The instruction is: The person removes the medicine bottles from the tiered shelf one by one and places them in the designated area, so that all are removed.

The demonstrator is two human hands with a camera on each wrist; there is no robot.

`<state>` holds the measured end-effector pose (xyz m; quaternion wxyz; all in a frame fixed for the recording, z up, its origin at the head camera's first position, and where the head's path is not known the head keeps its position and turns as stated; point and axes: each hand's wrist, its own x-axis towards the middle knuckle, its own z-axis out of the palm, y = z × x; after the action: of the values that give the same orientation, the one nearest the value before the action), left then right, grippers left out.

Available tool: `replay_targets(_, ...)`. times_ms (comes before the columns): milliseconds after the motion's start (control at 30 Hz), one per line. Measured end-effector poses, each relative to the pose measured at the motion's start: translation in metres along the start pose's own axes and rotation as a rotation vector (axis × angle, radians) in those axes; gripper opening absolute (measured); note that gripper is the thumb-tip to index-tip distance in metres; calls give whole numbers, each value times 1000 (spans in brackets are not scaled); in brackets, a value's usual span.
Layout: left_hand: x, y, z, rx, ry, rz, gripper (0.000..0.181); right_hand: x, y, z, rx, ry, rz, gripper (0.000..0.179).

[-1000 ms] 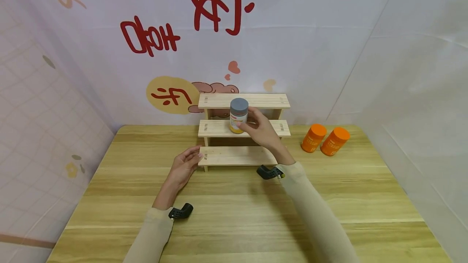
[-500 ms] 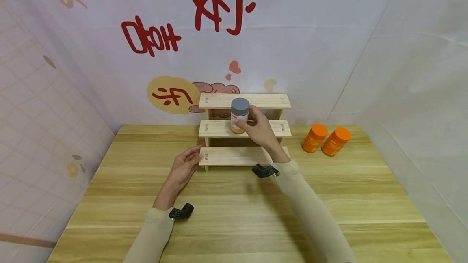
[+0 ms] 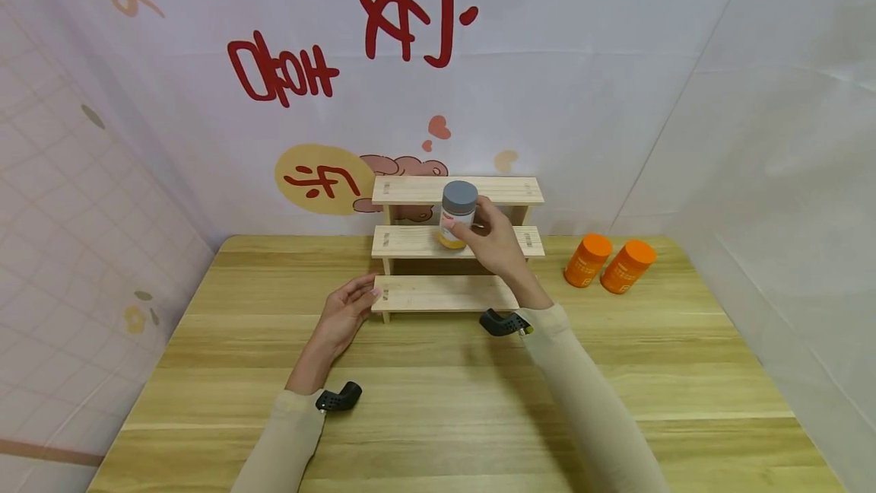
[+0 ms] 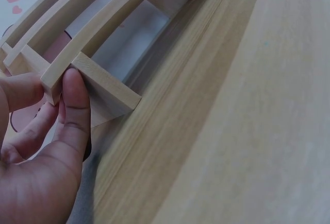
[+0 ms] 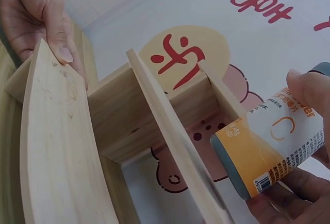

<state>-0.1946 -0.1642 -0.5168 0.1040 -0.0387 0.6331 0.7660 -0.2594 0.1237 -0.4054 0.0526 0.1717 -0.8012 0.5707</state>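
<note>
A three-step wooden display shelf (image 3: pixel 445 292) stands at the back of the table. My left hand (image 3: pixel 344 316) grips the left end of its lowest board; in the left wrist view the thumb (image 4: pixel 76 98) and fingers pinch that board's corner. A supplement bottle (image 3: pixel 457 213) with a grey lid and a white and orange label is in my right hand (image 3: pixel 498 248), thumb in front and fingers behind. It is upright in the head view and overlaps the middle board. In the right wrist view the bottle's grey base (image 5: pixel 230 168) shows beside the boards, apart from them.
Two orange bottles (image 3: pixel 588 259) with orange lids stand side by side on the table (image 3: pixel 438 409), right of the shelf. A white printed backdrop (image 3: pixel 561 82) rises right behind the shelf, with more sheeting at both sides.
The right hand and the supplement bottle have shifted slightly to the right over the middle board. The left hand stays on the lowest board, and the shelf has not moved.
</note>
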Motion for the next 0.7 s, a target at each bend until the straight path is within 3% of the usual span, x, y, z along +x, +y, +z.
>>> replay_targets(700, -1, 1, 1, -3, 7, -10, 49, -19, -9, -35, 60, 34, -46, 56)
